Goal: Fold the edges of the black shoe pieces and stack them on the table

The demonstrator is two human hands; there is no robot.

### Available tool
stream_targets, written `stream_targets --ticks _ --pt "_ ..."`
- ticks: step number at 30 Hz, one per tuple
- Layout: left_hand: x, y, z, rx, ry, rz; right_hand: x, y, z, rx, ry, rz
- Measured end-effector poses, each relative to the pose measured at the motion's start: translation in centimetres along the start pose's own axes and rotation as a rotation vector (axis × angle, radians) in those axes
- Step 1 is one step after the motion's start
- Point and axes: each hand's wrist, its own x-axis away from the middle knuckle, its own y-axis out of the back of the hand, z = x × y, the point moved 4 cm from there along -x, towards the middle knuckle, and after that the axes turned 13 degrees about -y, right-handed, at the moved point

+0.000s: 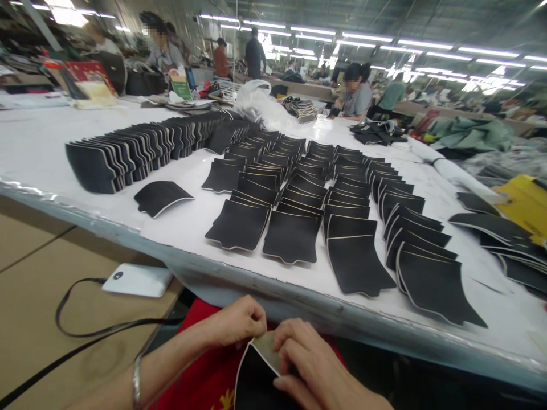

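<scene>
Both my hands are low, below the front edge of the white table. My left hand and my right hand together pinch the top edge of one black foam-backed piece, whose pale inner layer shows where its corner is peeled back. On the table lie several overlapping rows of the same black shaped pieces. A long upright stack of them runs along the left. One single piece lies alone in front of that stack.
A white power bank with a black cable lies on a brown surface at lower left. Red cloth is under my hands. A yellow box and more black pieces sit at right. Other people work at tables behind.
</scene>
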Motion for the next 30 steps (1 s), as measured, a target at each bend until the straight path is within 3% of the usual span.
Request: stream_targets --ticks 4,7,13,16,25,30 --pt "0.9 -0.1 -0.7 0.083 -0.115 -0.011 0.1 0.0 -1.2 -0.105 -0.092 -0.069" --pt "2.6 -0.3 -1.3 0.09 -0.108 -0.038 0.0 -0.2 -2.3 -0.142 -0.174 -0.084" --pt "4.9 -0.5 -2.4 -0.226 -0.151 -0.1 -0.7 -0.5 -2.8 -0.112 -0.17 -0.081" --pt "4.8 -0.7 -2.7 -0.312 -0.186 -0.109 -1.0 -0.3 -2.8 -0.093 -0.183 -0.082" --pt "4.2 -1.0 -2.8 -0.285 -0.16 -0.04 -0.7 -0.4 -3.2 -0.073 -0.266 -0.071" --pt "3.5 -1.7 -2.1 -0.159 -0.162 -0.071 -1.1 -0.2 -3.1 -0.098 -0.262 -0.083"
